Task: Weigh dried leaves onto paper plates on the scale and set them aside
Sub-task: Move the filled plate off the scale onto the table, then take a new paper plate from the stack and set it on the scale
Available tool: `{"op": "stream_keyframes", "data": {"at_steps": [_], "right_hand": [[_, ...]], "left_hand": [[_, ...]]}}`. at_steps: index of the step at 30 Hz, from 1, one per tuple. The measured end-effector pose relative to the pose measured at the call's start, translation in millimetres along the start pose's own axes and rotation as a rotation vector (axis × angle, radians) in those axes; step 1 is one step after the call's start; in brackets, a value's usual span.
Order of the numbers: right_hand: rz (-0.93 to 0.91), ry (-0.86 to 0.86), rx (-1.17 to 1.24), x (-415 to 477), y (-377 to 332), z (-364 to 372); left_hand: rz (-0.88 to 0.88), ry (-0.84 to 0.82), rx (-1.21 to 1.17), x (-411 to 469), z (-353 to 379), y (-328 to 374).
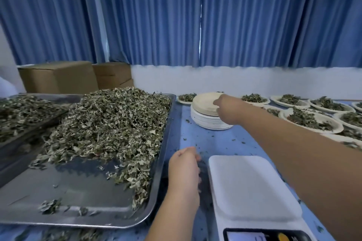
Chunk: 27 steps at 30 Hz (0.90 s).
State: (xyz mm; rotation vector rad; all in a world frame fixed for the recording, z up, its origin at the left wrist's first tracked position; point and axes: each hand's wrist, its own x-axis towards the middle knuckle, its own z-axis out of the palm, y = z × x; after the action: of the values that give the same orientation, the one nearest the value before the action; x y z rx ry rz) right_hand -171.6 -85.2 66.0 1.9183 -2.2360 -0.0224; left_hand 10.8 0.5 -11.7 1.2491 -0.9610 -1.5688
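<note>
The stack of paper plates (205, 121) sits at the far side of the desk (219, 141), straight beyond the scale (252, 188), whose platform is bare. My right hand (225, 107) is the one on it, fingers bent onto the top plate's (203, 101) right rim; I cannot tell whether they have closed on it. The plate must travel back toward me to the scale. My left hand (184, 168) hangs loosely curled and blurred between the tray (162, 162) of dried leaves (109, 123) and the scale; grip unclear.

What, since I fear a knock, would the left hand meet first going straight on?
The left hand would cross bare table, then probably meet the stack of plates at its left edge; depth is unclear.
</note>
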Motion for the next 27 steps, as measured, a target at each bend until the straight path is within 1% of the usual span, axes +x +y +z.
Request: {"op": "stream_keyframes", "data": {"at_steps": [3,5,7,10,16,20,27], "right_hand": [[0.017,-0.053,-0.039,13,-9,15],[0.075,-0.042,-0.026,17,-10,20],[0.129,-0.034,0.015,22,-9,21],[0.144,-0.063,0.051,26,-8,15],[0.068,-0.080,0.036,18,-6,-6],[0.069,-0.040,0.024,14,-7,-12],[0.064,0.033,0.138,17,1,-14]], "left_hand": [[-0.060,0.022,-0.154,2,-3,4],[-0.073,0.031,-0.240,3,-4,5],[-0.089,0.031,-0.272,3,-4,6],[-0.103,0.032,-0.262,3,-4,7],[-0.096,0.017,-0.261,0,-3,7],[-0.105,0.025,-0.237,0,-3,8],[-0.099,0.008,-0.228,0,-2,9]]}}
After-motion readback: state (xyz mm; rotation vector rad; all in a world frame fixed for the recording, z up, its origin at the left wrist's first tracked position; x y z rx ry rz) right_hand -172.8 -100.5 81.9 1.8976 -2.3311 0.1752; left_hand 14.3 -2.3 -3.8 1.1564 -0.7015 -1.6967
